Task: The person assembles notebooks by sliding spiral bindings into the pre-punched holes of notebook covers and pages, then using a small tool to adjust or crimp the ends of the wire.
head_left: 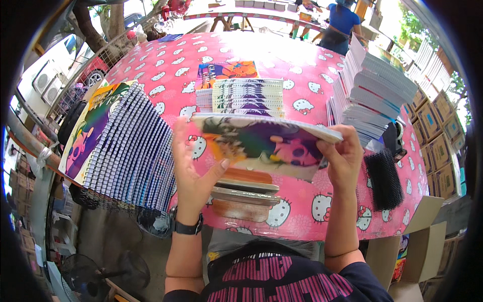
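Above the table's near middle I hold up a notebook (261, 143) with a purple, green and orange cartoon cover, tilted so its cover shows. Its right end is gripped between the thumb and fingers of my right hand (344, 158). At its left end, my left hand (193, 173) stands open, fingers stretched upward and thumb apart. Whether the left palm touches the notebook's edge, I cannot tell. Beneath the notebook lie wooden blocks (241, 209), partly covered. Just beyond it are stacked page bundles with printed edges (249, 95) and a colourful cover (229, 69).
A large stack of wire-bound notebooks (131, 151) leans along the left side of the pink table (297, 216). Tall paper stacks (370, 95) stand at the right, near a bundle of black binding wires (384, 178). An open carton (422, 251) sits below right. Another person (344, 22) is far off.
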Tool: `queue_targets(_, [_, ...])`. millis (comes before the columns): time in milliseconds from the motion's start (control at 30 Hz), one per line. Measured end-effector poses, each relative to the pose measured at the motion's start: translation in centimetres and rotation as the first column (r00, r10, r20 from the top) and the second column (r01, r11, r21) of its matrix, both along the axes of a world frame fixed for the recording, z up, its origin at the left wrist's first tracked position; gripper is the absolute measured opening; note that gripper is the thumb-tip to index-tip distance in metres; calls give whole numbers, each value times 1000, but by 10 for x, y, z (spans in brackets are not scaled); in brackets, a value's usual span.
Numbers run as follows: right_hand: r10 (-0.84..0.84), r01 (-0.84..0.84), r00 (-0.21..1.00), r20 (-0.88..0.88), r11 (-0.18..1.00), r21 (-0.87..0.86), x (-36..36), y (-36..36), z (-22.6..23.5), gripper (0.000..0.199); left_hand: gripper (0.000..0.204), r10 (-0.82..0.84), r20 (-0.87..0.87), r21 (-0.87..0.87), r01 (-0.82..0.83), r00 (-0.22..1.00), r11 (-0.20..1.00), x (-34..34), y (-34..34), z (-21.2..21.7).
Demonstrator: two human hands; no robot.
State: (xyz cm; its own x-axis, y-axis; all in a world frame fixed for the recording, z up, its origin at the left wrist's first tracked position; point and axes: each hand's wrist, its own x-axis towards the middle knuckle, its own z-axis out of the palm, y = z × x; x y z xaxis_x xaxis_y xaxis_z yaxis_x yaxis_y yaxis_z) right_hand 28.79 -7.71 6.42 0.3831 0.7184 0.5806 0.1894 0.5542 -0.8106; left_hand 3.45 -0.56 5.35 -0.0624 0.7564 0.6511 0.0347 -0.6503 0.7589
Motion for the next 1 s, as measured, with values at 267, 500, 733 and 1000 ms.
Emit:
queue_targets(267, [213,-123,962,172,898,-422,-23,-45,-35,27,26,-355,338,-185,431,872,883,-31,-10,-35])
queue_targets(500, [216,-70,939,266,882,-466,-26,-50,-61,17,28,-432,227,-238,480,873,844,-42,-7,-42])
queue_targets(733, [208,-33,890,406,917,-397,-33,-50,-50,18,32,-477,217,-247,521,852,817,-46,-8,-33])
queue_targets(1000, [263,-255,965,-13,923,-288,-37,-52,-64,57,41,-240,374,-163,318,896,934,-38,-13,-57])
